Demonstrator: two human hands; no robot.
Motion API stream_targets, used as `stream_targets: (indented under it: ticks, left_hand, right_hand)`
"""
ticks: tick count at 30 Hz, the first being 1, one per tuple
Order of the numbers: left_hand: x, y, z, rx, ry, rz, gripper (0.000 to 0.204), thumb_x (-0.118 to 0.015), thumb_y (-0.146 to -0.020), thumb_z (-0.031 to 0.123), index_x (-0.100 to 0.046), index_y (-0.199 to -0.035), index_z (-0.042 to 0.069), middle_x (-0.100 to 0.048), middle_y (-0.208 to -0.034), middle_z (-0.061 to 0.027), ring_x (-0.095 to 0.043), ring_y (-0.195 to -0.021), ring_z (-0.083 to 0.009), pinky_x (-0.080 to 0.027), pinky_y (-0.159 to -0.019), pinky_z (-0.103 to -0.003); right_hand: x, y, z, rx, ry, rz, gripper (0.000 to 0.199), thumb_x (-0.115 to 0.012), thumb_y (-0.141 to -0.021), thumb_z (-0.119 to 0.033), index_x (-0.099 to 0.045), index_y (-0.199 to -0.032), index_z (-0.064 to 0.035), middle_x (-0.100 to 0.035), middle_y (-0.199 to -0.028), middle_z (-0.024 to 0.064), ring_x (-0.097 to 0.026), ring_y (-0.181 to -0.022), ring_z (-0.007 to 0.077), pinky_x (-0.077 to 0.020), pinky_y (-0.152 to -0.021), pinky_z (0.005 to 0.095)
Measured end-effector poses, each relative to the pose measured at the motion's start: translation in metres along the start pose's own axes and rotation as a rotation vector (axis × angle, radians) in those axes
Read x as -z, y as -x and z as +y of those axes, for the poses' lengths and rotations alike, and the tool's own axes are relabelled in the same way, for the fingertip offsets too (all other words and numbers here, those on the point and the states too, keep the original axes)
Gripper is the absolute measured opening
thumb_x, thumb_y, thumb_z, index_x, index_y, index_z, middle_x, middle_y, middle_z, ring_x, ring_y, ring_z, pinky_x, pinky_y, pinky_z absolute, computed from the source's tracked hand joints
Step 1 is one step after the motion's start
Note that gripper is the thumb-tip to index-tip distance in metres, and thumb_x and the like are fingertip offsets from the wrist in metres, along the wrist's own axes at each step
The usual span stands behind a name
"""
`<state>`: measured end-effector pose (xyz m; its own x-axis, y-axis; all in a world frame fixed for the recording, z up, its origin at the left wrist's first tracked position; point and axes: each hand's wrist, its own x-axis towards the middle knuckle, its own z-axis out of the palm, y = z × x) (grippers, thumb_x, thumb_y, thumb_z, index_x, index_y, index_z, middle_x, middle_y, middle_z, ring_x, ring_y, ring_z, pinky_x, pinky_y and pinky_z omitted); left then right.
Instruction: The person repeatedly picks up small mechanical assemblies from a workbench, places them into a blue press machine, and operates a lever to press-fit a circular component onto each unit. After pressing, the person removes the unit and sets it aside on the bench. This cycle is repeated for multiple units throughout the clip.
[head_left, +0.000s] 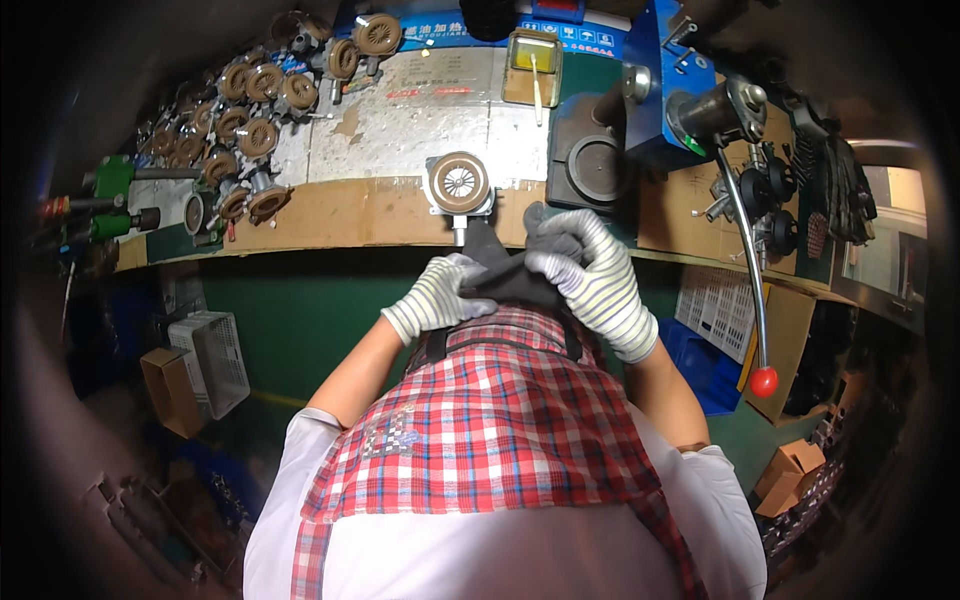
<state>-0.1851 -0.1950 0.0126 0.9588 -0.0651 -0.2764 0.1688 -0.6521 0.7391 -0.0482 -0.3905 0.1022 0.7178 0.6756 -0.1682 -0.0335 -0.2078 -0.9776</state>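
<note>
My left hand (438, 297) and my right hand (590, 277) both wear white striped knit gloves and are held close to my chest, just in front of the bench edge. Both grip a dark grey cloth (512, 268) bunched between them, above my red checked apron (490, 420). Right beyond the hands a round brown metal part with a finned middle (459, 184) sits on the bench near its front edge.
Several similar brown round parts (245, 125) are heaped at the bench's back left. A press with a long lever and red knob (763, 380) stands at the right beside a blue machine (655, 70). A small tray with a brush (533, 65), white crate (215, 360) and cardboard boxes (170, 385) lie around.
</note>
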Motion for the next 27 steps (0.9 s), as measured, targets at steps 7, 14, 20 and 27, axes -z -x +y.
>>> stream_targets:
  ticks: [7,14,20,27]
  left_hand:
    - [0.102,0.027,-0.018,0.349,0.494,-0.159,0.031,-0.072,-0.083,0.024,-0.066,-0.102,0.0,-0.066,-0.08,-0.0032,-0.057,-0.074,-0.0094,-0.048,-0.069,-0.026]
    - [0.143,-0.071,-0.1,0.167,-0.383,0.205,0.038,-0.067,-0.084,0.031,-0.062,-0.115,0.01,-0.066,-0.101,-0.0065,-0.059,-0.095,-0.0184,-0.044,-0.089,-0.035]
    - [0.076,-0.137,-0.125,0.0,-0.19,0.689,0.034,-0.058,-0.092,0.031,-0.059,-0.119,0.009,-0.064,-0.101,-0.0204,-0.062,-0.091,-0.0397,-0.049,-0.085,-0.041]
    - [0.053,-0.156,-0.115,0.259,-0.062,0.428,0.048,-0.039,-0.098,0.042,-0.061,-0.109,0.001,-0.065,-0.092,-0.0261,-0.061,-0.09,-0.0429,-0.048,-0.08,-0.047]
  right_hand:
    - [0.006,-0.04,0.013,-0.106,-0.146,0.478,0.026,-0.075,-0.081,-0.016,-0.062,-0.094,0.0013,-0.065,-0.083,0.0062,-0.059,-0.075,0.0108,-0.0486,-0.07,0.0249]
    - [-0.008,-0.099,0.121,-0.319,0.525,0.654,0.061,-0.069,-0.081,-0.045,-0.054,-0.119,0.0009,-0.064,-0.105,0.0238,-0.063,-0.097,0.0321,-0.047,-0.087,0.0403]
    - [-0.08,-0.117,0.136,-0.391,0.829,0.543,0.076,-0.047,-0.087,-0.061,-0.041,-0.137,-0.0037,-0.049,-0.129,0.0264,-0.048,-0.119,0.0415,-0.0384,-0.101,0.0477]
    - [-0.115,-0.175,0.137,-0.79,0.202,0.483,0.083,-0.014,-0.095,-0.06,-0.058,-0.118,0.0073,-0.057,-0.12,0.0304,-0.052,-0.116,0.043,-0.0402,-0.1,0.0444]
